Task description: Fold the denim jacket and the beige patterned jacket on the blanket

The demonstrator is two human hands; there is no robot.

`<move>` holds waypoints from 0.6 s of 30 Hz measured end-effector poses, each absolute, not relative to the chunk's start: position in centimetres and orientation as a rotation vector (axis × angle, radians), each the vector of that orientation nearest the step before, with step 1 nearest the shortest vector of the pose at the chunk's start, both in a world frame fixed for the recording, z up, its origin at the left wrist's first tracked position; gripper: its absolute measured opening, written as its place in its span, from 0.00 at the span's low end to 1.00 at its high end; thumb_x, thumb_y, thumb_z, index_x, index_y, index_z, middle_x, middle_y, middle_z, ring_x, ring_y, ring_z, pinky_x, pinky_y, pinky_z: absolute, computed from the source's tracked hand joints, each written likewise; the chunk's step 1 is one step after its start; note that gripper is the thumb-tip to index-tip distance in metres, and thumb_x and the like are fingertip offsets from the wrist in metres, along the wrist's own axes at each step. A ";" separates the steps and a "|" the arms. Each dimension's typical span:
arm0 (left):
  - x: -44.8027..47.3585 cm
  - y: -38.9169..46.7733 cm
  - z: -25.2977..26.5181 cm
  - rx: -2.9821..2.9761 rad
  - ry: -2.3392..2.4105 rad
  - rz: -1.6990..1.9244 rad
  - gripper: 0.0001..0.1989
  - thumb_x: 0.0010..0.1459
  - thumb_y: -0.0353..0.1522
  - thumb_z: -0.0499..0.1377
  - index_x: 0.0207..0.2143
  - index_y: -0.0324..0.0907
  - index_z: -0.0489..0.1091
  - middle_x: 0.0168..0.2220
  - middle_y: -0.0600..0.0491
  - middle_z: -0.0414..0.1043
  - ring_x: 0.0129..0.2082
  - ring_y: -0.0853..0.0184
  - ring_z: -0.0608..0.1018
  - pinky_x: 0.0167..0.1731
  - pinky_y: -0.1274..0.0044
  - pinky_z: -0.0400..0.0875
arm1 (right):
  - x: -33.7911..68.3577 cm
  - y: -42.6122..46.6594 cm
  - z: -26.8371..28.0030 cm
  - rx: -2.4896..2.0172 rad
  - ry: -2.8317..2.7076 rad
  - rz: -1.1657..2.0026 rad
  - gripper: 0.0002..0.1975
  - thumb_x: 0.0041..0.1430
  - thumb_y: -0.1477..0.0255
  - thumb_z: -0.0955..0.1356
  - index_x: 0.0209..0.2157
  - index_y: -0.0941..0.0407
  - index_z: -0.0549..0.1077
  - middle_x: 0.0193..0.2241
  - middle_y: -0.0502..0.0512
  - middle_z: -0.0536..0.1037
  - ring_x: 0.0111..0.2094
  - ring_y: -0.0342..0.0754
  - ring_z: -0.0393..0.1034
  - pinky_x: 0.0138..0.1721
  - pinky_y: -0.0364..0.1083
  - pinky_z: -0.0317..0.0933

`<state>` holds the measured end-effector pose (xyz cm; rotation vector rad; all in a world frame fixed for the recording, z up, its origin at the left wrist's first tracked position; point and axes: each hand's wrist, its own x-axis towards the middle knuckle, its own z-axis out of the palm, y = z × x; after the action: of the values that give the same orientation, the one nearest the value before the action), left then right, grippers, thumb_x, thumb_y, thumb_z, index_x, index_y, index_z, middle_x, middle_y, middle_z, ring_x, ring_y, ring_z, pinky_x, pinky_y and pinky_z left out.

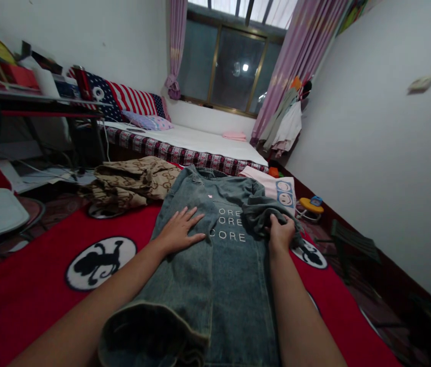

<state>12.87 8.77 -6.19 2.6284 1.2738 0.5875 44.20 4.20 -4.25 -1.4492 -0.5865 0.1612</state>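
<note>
A blue-grey denim top (238,275) with pale stitched letters lies spread in front of me, its collar end away from me. Its left part is laid over the front and covers the start of some lettering. A wide cuff opening (154,331) faces me at the near left. My left hand (181,230) rests flat on the denim, fingers spread. On the other side, my right hand (281,232) pinches the bunched sleeve (259,211) at the top's right edge; part of the grip is hidden by cloth.
Under the top is a red blanket (47,285) with monkey prints in white circles. A brown patterned garment (139,178) lies at the far left, and a pink garment (267,181) at the far right. Beyond stand a bed (200,137), a cluttered desk (35,104) and a yellow stool (311,205).
</note>
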 end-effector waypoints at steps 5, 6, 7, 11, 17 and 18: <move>12.9 8.5 -5.7 2.623 1.137 0.884 0.23 0.59 0.42 0.59 0.55 0.44 0.69 0.60 0.43 0.65 0.62 0.52 0.63 0.60 0.59 0.58 | 43.1 3.2 -1.2 -1.363 -0.396 -0.269 0.31 0.49 0.76 0.66 0.57 0.59 0.59 0.58 0.65 0.63 0.59 0.50 0.62 0.61 0.52 0.56; 13.1 8.2 -5.4 2.645 1.044 0.980 0.19 0.60 0.39 0.58 0.52 0.43 0.72 0.56 0.43 0.69 0.60 0.55 0.67 0.59 0.62 0.62 | 42.1 2.9 -0.2 -1.301 -0.456 -0.307 0.32 0.51 0.76 0.65 0.59 0.59 0.57 0.60 0.64 0.61 0.60 0.49 0.60 0.62 0.52 0.54; 13.3 7.9 -5.0 2.680 0.931 1.067 0.15 0.62 0.36 0.57 0.48 0.42 0.74 0.52 0.44 0.73 0.56 0.57 0.71 0.57 0.65 0.65 | 40.9 2.6 0.9 -1.251 -0.579 -0.314 0.32 0.53 0.76 0.65 0.60 0.57 0.57 0.61 0.62 0.61 0.61 0.49 0.60 0.63 0.52 0.53; 14.2 6.0 -3.6 2.898 0.538 1.181 0.11 0.65 0.33 0.53 0.39 0.42 0.75 0.38 0.48 0.76 0.44 0.64 0.76 0.46 0.72 0.72 | 34.9 1.4 3.9 -1.187 -1.546 -0.009 0.20 0.56 0.70 0.68 0.51 0.52 0.73 0.57 0.56 0.70 0.59 0.52 0.62 0.61 0.54 0.54; 13.8 5.8 -3.9 2.943 0.603 1.299 0.07 0.62 0.30 0.55 0.35 0.41 0.73 0.34 0.49 0.75 0.40 0.63 0.76 0.42 0.72 0.73 | 31.2 0.5 3.9 -1.203 -1.912 0.453 0.10 0.56 0.70 0.69 0.39 0.55 0.80 0.39 0.56 0.82 0.42 0.51 0.76 0.46 0.49 0.66; 13.7 6.1 -4.0 2.920 0.679 1.294 0.07 0.61 0.29 0.56 0.39 0.42 0.73 0.39 0.48 0.75 0.44 0.62 0.75 0.45 0.70 0.73 | 31.4 0.4 3.9 -1.219 -1.839 0.482 0.10 0.57 0.70 0.69 0.39 0.56 0.80 0.36 0.55 0.82 0.39 0.50 0.77 0.43 0.47 0.67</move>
<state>13.67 6.13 -4.02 2.9200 0.6788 1.2939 31.42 0.42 3.90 -1.2193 -1.8391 0.4818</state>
